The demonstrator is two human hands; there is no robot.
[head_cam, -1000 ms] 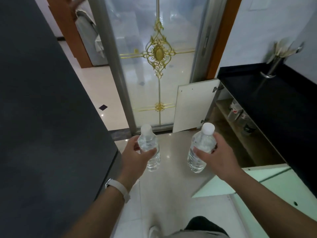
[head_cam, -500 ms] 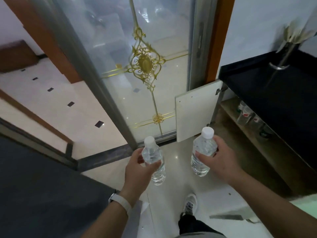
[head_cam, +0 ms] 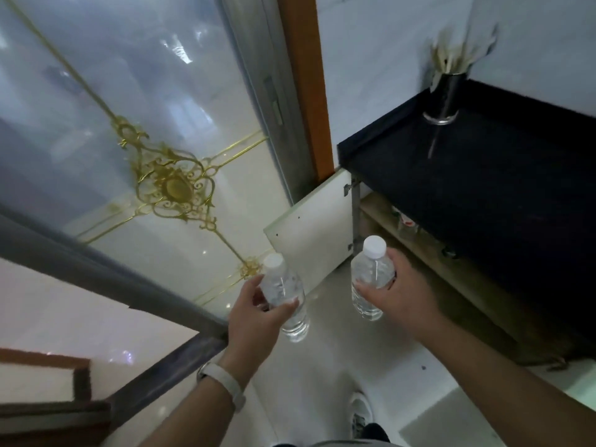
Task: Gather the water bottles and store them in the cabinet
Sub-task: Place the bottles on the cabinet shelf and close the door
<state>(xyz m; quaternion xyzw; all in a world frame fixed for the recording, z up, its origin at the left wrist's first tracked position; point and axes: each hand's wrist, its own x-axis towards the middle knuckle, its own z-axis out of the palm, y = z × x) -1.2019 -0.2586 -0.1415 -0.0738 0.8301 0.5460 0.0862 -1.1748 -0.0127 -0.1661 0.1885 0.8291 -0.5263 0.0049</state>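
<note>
Glass door (head_cam: 174, 185): frosted panel with a gold ornament, filling the left of the view; it has no part in the task.
Left hand (head_cam: 254, 321): fingers and thumb wrapped round the middle of the left bottle, with a pale wristband (head_cam: 222, 382) on the wrist.
Left bottle (head_cam: 283, 285): clear and white-capped, held over the floor (head_cam: 329, 356) with its cap leaning up and to the left; well apart from the cabinet.
Cabinet door (head_cam: 309, 230): white, swung open toward the glass door, seen behind and between the two bottles and touching neither.
Right bottle (head_cam: 371, 272): clear, white-capped, near upright, its cap just in front of the hinge side of the opening.
Right hand (head_cam: 403, 295): curled round the right bottle's body from the right, thumb across the front.
Cabinet (head_cam: 355, 217): open under the dark top; a wooden shelf (head_cam: 451, 272) shows, with small containers (head_cam: 408, 224) on it too blurred to name.
Surface (head_cam: 483, 175): black, above the cabinet, carrying a metal utensil holder (head_cam: 446, 91).
Relation that counts: the opening lies right of and ahead of both hands, and the right hand is plainly nearer — its bottle probably goes in first, carried rightward and down with the long axis upright. The left bottle has further to cross.
</note>
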